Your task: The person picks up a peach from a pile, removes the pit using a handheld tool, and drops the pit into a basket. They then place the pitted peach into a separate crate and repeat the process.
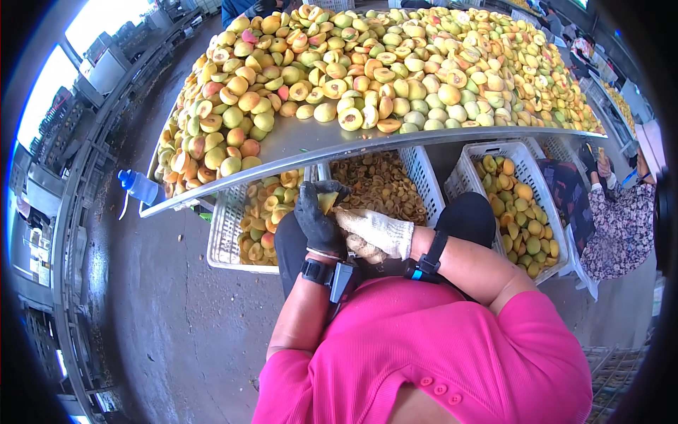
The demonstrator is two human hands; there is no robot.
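Observation:
In a dark grey glove, my left hand [320, 215] is closed round a yellow peach piece [326, 202] in front of my lap. My right hand [372, 230], in a soiled white knitted glove, is close against it with the fingers curled. Whatever the right fingers grip is hidden by the glove. Just beyond both hands, a white crate [417, 166] holds many brown pits or scraps [378, 185]. Past that, halved peaches [339, 88], yellow, green and reddish, are heaped on a metal table [304, 138].
A white crate [224, 237] with peach pieces stands left of my knees, and another crate [512, 150] of peaches at the right. A blue-capped bottle [140, 186] is at the table's left corner. Another person [621, 219] in a patterned top sits at the right.

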